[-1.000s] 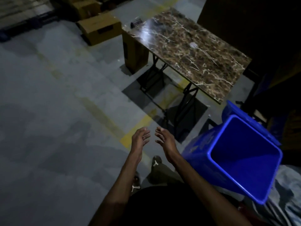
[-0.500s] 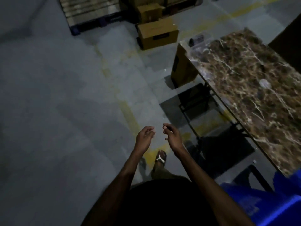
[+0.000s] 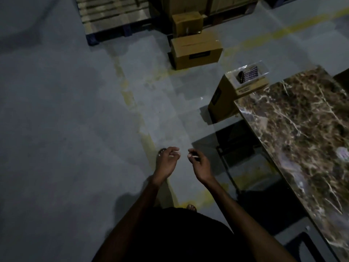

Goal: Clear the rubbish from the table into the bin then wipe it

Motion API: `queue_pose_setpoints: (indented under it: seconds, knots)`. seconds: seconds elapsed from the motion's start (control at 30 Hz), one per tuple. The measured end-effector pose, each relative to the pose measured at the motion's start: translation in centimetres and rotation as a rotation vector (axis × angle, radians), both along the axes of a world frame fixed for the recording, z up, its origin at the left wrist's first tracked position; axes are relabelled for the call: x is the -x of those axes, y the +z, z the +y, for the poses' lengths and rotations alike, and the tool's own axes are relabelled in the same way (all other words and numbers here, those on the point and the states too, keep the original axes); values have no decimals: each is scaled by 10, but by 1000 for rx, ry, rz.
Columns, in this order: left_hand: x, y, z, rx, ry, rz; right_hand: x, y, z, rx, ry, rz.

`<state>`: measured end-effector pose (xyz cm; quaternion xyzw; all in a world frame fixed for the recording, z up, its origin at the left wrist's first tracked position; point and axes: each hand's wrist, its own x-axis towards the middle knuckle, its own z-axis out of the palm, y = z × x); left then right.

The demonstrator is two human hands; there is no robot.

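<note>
A broad grey concrete floor (image 3: 66,129), smooth and marked with worn yellow painted lines, filled most of the dim view. Along the right edge ran the table (image 3: 302,133), a rectangular top with a glossy brown marble pattern veined in white, carried on a dark metal frame. One small pale scrap of rubbish (image 3: 344,155) lay on that top near the right border, well apart from both hands. At the top stood a slatted pallet (image 3: 113,17), and beside it stacked cardboard boxes, the nearest box (image 3: 196,51) bearing a dark label too blurred to read. Another cardboard carton (image 3: 224,99) stood against the table's far end, with a small clear-lidded packet (image 3: 248,73) of dark contents on top; its printed strip was illegible. Both hands hung out over the floor, to the left of the table and touching nothing. The left hand (image 3: 166,163) had its fingers loosely curled, thumb close to the fingertips; whether it pinched anything could not be told. The right hand (image 3: 201,165) was likewise loosely curled, with nothing seen in it.
</note>
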<state>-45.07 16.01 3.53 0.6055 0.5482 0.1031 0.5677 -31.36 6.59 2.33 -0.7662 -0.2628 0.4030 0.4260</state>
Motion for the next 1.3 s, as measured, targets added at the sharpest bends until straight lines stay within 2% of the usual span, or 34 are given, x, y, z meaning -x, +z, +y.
queue_pose_setpoints:
  seconds: [0.2,0.3,0.5,0.9,1.07,1.3]
  knots:
    - [-57,-1,135,-16,-254,46,-66,6,106,75,-91,-160]
    - [-95,9,198,-64,-374,42,-96,22,153,45,-113,-229]
    - [-190,16,289,-117,-515,47,-161,31,213,68,-205,-230]
    - [-405,11,359,-114,-717,109,-351,-1,304,73,-377,-156]
    - [-492,11,378,-65,-839,152,-411,-10,316,112,-551,-103]
    - [-617,-26,392,-49,-1046,178,-487,-32,336,216,-779,3]
